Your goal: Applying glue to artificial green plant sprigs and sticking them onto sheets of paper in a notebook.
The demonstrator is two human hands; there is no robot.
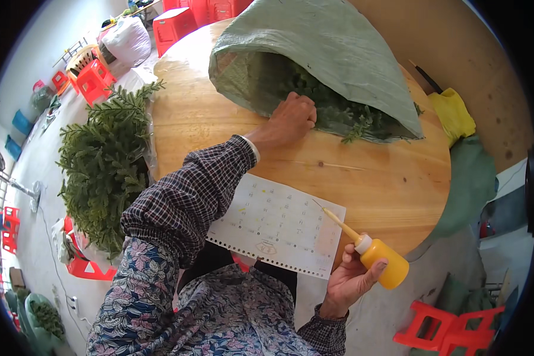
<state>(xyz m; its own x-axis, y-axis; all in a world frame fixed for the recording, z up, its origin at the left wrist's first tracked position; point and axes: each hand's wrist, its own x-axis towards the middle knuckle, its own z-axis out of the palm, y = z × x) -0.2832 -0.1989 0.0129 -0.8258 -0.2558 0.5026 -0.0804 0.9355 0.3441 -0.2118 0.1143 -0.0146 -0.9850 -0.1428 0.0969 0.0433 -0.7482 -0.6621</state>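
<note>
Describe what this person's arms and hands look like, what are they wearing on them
Both hands, left hand and right hand, are bare with no gloves. The forearms wear dark plaid sleeves with small checks, under a blue-grey floral-patterned outer garment. A pale inner cuff shows at the left wrist.

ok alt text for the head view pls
Seen from above, the left hand reaches into a green woven sack of artificial pine sprigs on a round wooden table, while the right hand holds a yellow glue bottle.
</note>
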